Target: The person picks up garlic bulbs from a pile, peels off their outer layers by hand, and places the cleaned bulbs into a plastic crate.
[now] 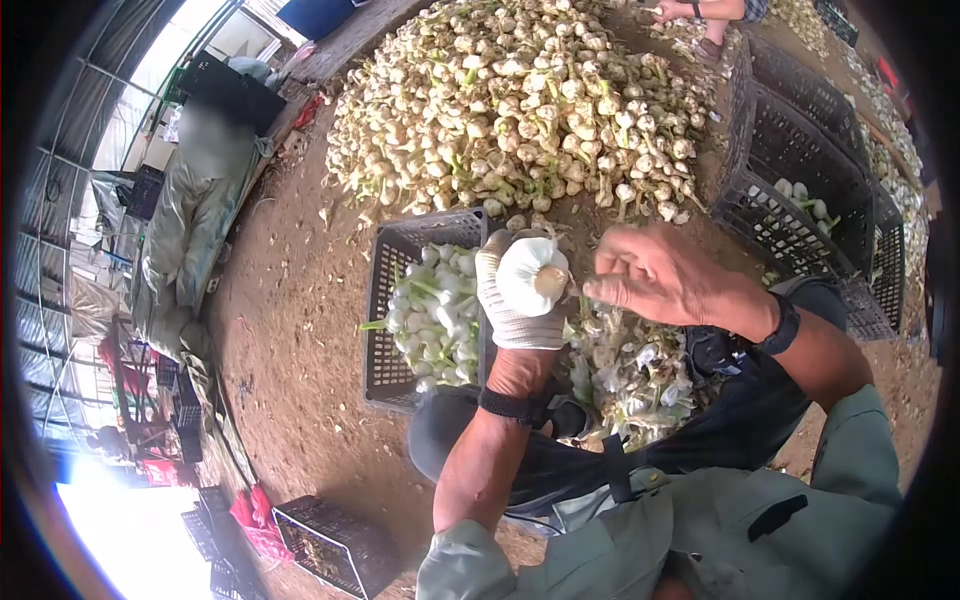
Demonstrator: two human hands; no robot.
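Note:
A white garlic bulb (533, 277) sits in my left hand (520, 310), which wears a pale knitted glove wrapped round it. Just to its right is my bare right hand (665, 277), its fingers curled towards the bulb with a small gap between; whether they pinch anything is too unclear to tell. Beside my left hand, a black crate (380, 345) holds several cleaned bulbs (437, 318) with green stems. Peeled skins and trimmings (640, 385) lie on the ground between my legs, below my right hand.
A large heap of untrimmed garlic (520, 100) rises ahead. Black crates (800, 150) stand at the right, with a few bulbs inside one. Another person's arm (715, 10) shows at the top right. A black crate (335, 545) lies at the lower left, beside a red bag (260, 525).

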